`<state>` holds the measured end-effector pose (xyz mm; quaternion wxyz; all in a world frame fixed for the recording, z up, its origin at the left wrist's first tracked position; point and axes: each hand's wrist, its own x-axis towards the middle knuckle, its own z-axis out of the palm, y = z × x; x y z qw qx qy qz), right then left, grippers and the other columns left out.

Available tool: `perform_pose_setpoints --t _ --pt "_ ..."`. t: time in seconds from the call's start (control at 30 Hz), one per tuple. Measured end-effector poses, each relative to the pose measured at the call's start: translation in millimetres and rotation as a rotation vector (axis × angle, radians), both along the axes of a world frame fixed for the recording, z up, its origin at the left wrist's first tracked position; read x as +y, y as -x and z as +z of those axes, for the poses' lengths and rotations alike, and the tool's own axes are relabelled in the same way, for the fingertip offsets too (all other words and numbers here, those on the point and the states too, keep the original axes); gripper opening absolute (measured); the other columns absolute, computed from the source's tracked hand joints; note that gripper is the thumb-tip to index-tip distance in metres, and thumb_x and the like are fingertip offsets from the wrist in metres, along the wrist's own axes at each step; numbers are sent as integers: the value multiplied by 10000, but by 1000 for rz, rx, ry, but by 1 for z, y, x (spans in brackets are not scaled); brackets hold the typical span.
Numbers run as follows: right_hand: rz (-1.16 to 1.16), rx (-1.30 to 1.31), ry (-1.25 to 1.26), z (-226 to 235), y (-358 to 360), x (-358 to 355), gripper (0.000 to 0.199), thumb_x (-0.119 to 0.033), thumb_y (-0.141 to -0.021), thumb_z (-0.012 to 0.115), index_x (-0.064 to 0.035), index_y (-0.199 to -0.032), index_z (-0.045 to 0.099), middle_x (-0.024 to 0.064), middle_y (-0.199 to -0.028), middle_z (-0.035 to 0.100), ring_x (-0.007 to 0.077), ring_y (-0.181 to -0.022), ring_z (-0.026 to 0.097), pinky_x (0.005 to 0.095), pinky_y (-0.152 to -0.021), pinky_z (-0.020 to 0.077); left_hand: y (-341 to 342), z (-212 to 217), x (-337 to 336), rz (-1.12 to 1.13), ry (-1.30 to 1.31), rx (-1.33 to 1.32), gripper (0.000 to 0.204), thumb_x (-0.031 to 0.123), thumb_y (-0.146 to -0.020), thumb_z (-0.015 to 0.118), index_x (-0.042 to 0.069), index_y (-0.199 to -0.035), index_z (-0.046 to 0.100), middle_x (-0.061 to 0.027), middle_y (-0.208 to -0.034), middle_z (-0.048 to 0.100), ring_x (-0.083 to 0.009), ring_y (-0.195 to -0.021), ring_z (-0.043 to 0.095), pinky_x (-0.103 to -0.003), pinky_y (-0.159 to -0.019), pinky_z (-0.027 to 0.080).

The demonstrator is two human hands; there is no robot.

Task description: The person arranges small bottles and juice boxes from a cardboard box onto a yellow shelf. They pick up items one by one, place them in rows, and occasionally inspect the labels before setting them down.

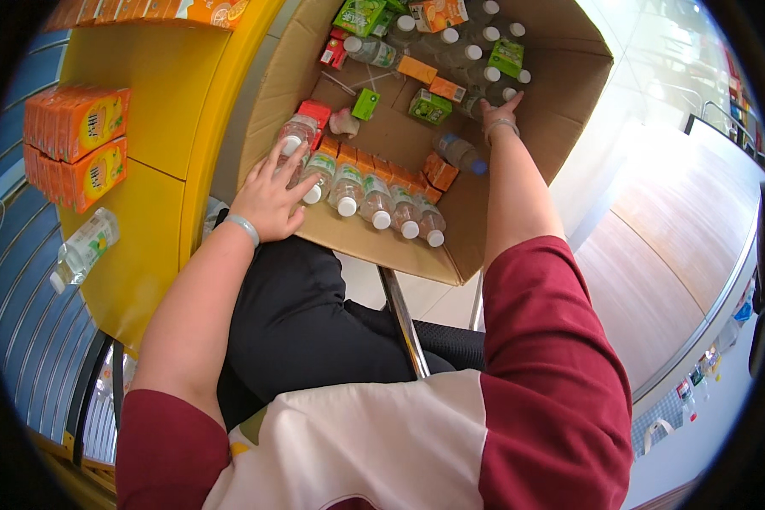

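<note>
A large cardboard box [561,93] holds clear plastic bottles and small drink cartons. My left hand [268,200] lies with spread fingers over the near left corner, touching a clear bottle [291,164] at the end of a row. Several white-capped bottles [376,201] stand along that near side. My right hand [503,117] reaches deep along the right wall, fingers apart, beside a bottle lying by the green carton [430,107]; whether it touches that bottle I cannot tell. Nearer than this hand lies a blue-capped bottle [461,153].
Left of the box stands a yellow shelf unit [136,144] with stacked orange cartons [76,144] and a lone bottle [85,248]. A wooden-topped table [671,229] is at the right. A metal leg [404,323] shows below the box.
</note>
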<state>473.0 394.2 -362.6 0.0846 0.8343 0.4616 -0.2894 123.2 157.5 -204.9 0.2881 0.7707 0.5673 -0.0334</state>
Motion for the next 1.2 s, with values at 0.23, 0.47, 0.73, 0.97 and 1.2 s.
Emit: perform_pose_setpoints --t 0.23,0.47,0.73,0.97,1.2 --pt "-183 -58 -8 -18 16 19 904 -375 -783 597 -264 -1362 -88 253 -1306 311 390 -1131 422 521 -906 365 1 1 3 2 15 -7 508 222 -646 558 198 -1152 525 -113 -1400 223 -353 -1287 178 -465 -958 302" --pt "-75 -138 -78 -26 13 16 662 -348 -821 550 -176 -1308 136 224 -1189 442 357 -1055 494 469 -818 440 0 1 3 6 37 5 511 220 -641 561 198 -1151 529 -112 -1402 221 -351 -1288 179 -459 -951 309" --pt "111 -158 -48 -1 9 11 356 -275 -869 466 -93 -1137 319 206 -1098 528 355 -992 536 441 -798 447 0 0 2 14 31 -9 490 231 -652 564 195 -1140 542 -109 -1403 219 -351 -1288 177 -466 -970 285" --pt "247 -227 -224 83 17 -36 352 -268 -867 458 -96 -1138 313 194 -1013 562 405 -880 555 476 -730 457 1 2 2 18 29 -9 482 237 -649 575 186 -1128 554 -110 -1403 218 -347 -1285 183 -471 -977 278" --pt "522 -142 -451 137 42 -90 381 -239 -827 533 -110 -1149 375 156 -921 574 350 -674 590 425 -525 485 3 1 -1 23 7 -14 471 241 -660 576 184 -1127 552 -111 -1406 209 -350 -1285 180 -475 -980 272"
